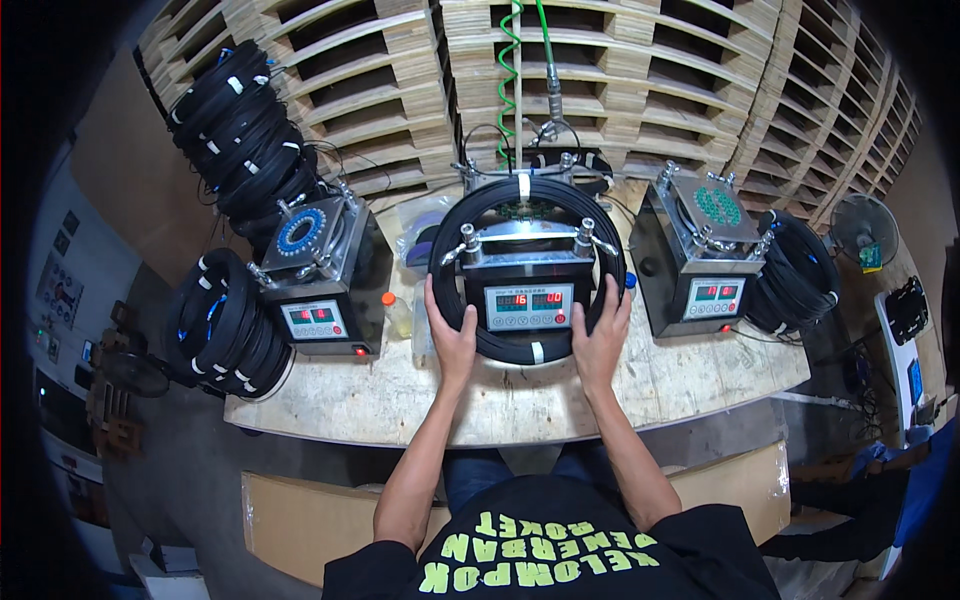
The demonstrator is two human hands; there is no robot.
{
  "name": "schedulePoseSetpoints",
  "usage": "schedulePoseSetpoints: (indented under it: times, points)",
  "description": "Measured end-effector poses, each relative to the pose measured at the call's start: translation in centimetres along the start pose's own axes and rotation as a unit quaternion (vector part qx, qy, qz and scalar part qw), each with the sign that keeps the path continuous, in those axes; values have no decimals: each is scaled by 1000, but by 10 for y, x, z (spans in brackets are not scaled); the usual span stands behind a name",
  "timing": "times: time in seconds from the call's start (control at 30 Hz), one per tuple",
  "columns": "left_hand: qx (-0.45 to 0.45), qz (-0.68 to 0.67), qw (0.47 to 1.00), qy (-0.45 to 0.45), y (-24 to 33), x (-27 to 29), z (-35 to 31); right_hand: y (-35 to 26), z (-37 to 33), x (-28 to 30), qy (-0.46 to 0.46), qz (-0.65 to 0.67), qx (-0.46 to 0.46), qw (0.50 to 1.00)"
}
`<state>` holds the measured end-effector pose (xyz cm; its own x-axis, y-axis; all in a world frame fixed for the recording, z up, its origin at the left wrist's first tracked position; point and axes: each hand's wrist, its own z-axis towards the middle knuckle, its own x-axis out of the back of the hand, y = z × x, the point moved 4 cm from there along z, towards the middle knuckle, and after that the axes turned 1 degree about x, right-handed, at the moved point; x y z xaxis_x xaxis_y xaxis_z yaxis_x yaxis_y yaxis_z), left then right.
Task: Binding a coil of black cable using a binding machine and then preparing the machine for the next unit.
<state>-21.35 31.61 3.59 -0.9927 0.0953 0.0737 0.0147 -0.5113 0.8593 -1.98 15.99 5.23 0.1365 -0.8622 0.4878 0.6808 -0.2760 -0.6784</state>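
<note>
My left hand (452, 338) and right hand (602, 345) grip the coil (508, 347) by its sides, the middle machine (525, 273) showing through it. Tilting could snag it on the posts (586, 238); uneven grip could let it slip.

Mid-frame, I grip a smooth, plastic-looking coil (505, 347); the tabletop (330, 400) lower down is scuffed, matt wood, the pallets (415, 65) along the top rough, bare timber.
</note>
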Motion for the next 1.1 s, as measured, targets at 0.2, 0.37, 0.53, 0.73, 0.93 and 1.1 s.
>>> schedulePoseSetpoints:
  times: [0.2, 0.37, 0.53, 0.73, 0.93, 1.1]
  points:
    - [-62, 148, 986, 39, 43, 21, 50, -10, 71, 33, 12, 149, -12, 989]
    - [-50, 82, 995, 18, 42, 11, 77, 16, 129, 17, 31, 132, 90, 987]
    - [22, -18, 1000, -1, -7, -4, 75, 26, 137, -27, -147, 373, -58, 914]
    - [154, -62, 986, -30, 5, -7, 72, 27, 131, -22, -95, 344, -34, 933]
    - [-10, 68, 998, 17, 13, -4, 81, 44, 144, -18, 20, 239, 107, 965]
    - [-68, 126, 988, -53, 47, 25, 92, 8, 138, 31, -30, 220, 44, 974]
